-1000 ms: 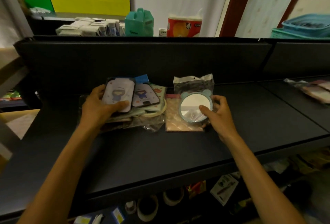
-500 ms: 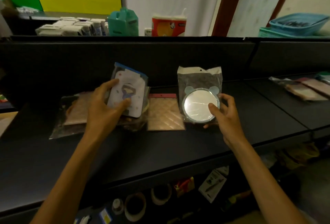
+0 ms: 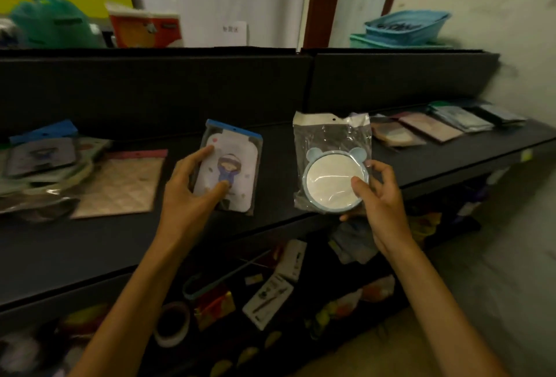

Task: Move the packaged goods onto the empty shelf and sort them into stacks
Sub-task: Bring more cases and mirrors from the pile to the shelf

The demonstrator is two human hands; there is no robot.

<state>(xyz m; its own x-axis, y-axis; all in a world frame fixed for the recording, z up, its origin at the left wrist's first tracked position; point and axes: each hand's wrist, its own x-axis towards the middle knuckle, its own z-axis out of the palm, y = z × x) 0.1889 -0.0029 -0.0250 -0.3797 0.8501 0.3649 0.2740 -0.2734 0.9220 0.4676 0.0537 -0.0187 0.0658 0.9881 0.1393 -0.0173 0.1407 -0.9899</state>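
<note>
Left hand (image 3: pixel 183 193) pinching cartoon phone-case packet (image 3: pixel 230 170) above dark shelf (image 3: pixel 451 160). Right hand (image 3: pixel 377 193) gripping bagged bear-ear mirror (image 3: pixel 331 166) over shelf front edge. Mixed packet pile (image 3: pixel 45 166) far left.

No text, brand or number can be read anywhere. A few dark characters are printed on a small white paper sign (image 3: pixel 235 29) fixed to the pale wall behind the shelf, but they are too small and blurred to be made out. Printing is also seen on the red-and-white pack (image 3: pixel 144 27) on the ledge above and on the white carded packets (image 3: pixel 267 297) on the lower shelf, yet none of it is legible.
</note>
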